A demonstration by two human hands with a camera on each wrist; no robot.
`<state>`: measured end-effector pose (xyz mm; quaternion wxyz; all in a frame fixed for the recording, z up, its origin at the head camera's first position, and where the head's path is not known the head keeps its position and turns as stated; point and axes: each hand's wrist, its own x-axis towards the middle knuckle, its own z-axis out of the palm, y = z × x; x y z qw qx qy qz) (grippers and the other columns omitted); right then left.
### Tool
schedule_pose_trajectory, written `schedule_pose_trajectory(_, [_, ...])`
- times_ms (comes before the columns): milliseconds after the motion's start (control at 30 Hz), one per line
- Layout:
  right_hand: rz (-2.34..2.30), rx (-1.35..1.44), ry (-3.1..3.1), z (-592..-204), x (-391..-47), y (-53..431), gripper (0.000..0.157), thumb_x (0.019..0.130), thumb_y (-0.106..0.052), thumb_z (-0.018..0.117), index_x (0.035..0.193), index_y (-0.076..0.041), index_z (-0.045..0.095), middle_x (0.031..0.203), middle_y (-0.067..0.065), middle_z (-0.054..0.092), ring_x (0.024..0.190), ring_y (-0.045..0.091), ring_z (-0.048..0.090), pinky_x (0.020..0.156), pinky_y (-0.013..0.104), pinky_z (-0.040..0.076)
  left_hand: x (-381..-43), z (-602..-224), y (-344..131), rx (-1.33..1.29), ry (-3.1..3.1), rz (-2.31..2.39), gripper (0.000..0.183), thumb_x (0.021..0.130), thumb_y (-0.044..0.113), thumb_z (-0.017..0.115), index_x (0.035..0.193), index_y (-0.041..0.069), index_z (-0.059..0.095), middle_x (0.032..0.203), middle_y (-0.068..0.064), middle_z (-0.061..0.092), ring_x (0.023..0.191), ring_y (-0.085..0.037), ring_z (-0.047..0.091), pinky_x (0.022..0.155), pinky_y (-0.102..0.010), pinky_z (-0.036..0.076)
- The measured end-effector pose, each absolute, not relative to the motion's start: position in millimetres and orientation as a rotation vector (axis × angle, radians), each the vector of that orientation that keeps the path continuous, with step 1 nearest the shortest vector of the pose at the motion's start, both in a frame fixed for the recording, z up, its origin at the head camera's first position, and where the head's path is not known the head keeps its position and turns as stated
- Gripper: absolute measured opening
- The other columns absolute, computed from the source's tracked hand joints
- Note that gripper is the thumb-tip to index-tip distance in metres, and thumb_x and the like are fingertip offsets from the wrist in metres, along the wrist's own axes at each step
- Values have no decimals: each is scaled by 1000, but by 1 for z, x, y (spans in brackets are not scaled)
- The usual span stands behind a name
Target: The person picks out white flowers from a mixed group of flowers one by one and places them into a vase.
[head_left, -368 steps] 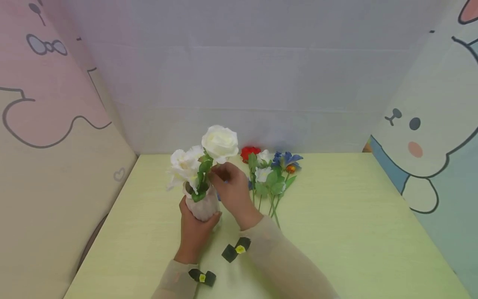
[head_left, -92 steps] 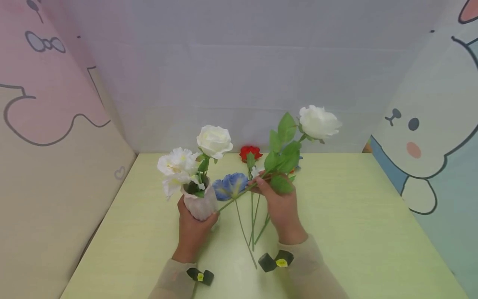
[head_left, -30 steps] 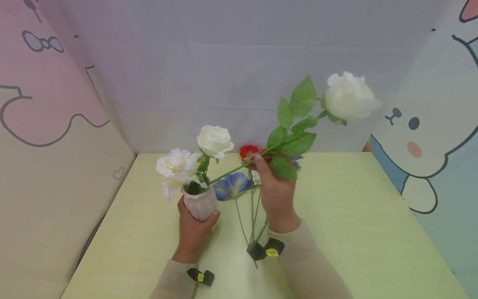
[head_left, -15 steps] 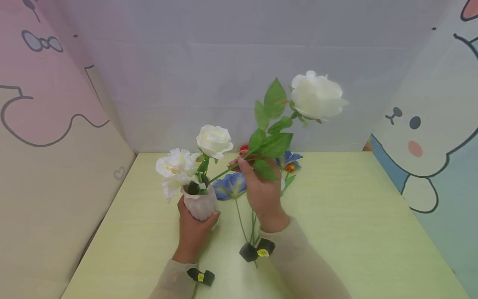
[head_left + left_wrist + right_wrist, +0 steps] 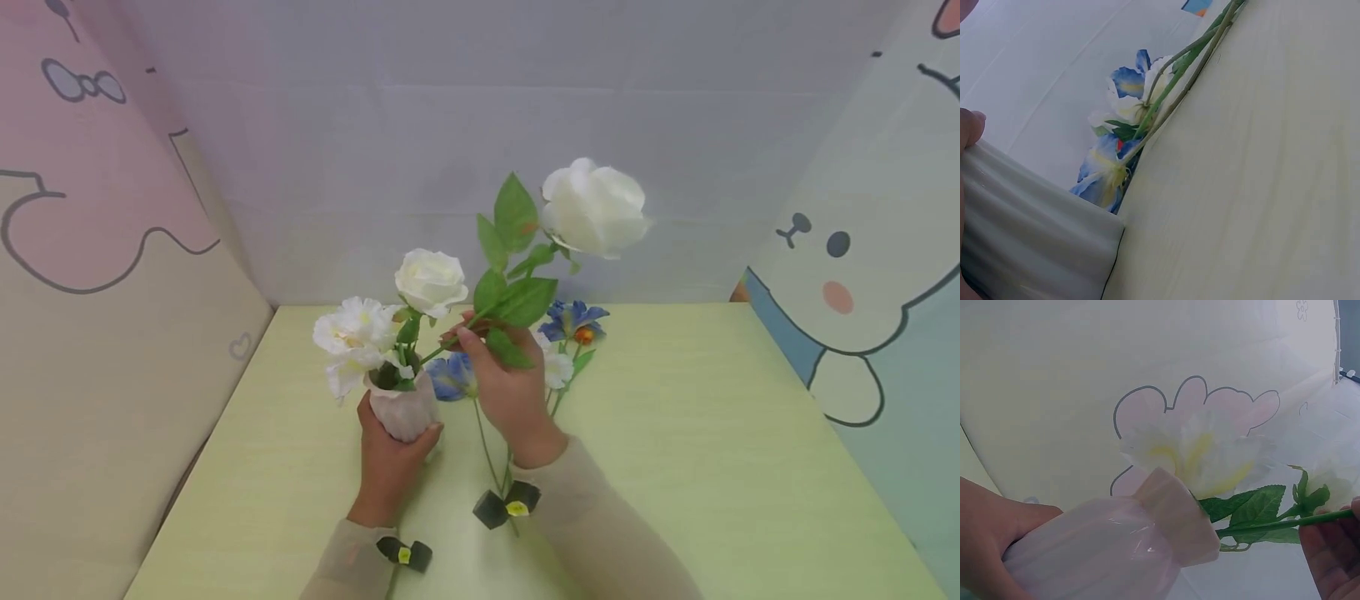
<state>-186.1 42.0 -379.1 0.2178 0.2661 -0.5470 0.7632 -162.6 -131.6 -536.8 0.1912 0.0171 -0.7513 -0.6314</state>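
Note:
In the head view my left hand (image 5: 390, 467) grips a white ribbed vase (image 5: 405, 412) around its side, tilting it a little. A white rose (image 5: 431, 283) and a ruffled white flower (image 5: 356, 337) stand in it. My right hand (image 5: 513, 396) pinches the green stem of a second, leafy white rose (image 5: 596, 208), its bloom leaning up to the right. The right wrist view shows that stem (image 5: 1329, 517) between thumb and fingers (image 5: 1332, 550), running to the mouth of the vase (image 5: 1104, 544). The stem's lower end is hidden behind the rim and leaves.
Loose flowers lie on the pale yellow table (image 5: 712, 433) behind and beneath my right hand: a blue flower (image 5: 452, 379), a white one (image 5: 557, 367), another blue one (image 5: 573, 321) and an orange bud (image 5: 584, 335). A pale curtain (image 5: 495, 150) closes off the back.
Since the oldest frame, my right hand has left the first rose in the vase and taken up the second. Lately it has moved left, bringing the stem to the mouth. The left hand keeps its hold.

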Motion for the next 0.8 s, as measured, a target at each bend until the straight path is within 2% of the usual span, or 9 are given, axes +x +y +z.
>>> schedule_pose_trajectory(100, [2066, 777, -1529, -380, -186, 40, 20, 97, 13, 59, 117, 16, 59, 103, 21, 65, 92, 22, 71, 84, 43, 59, -162, -536, -131, 48, -2112, -1769, 105, 70, 11, 94, 151, 11, 27, 134, -13, 50, 110, -24, 52, 96, -32, 39])
schedule_pose_trajectory(333, [2077, 805, -1533, -385, -186, 36, 24, 96, 16, 59, 119, 16, 59, 111, 10, 66, 95, 21, 71, 85, 42, 58, -161, -532, -130, 65, -2102, -1794, 106, 69, 9, 94, 152, 12, 28, 134, -12, 50, 109, -24, 52, 96, -33, 39])
schedule_pose_trajectory(533, [1998, 799, -1639, -391, -186, 31, 21, 96, 14, 62, 116, 11, 61, 108, 23, 66, 93, 31, 71, 86, 42, 58, -161, -532, -130, 45, -2092, -1798, 106, 70, 9, 94, 152, 11, 27, 132, -13, 52, 107, -24, 54, 95, -30, 40])
schedule_pose_trajectory(800, [1975, 801, -1713, -398, -186, 25, 18, 97, 10, 64, 115, 9, 62, 106, 24, 68, 94, 36, 70, 88, 40, 57, -161, -533, -130, 21, -2099, -1776, 108, 70, 12, 95, 153, 11, 25, 130, -14, 54, 106, -25, 55, 92, -28, 42])
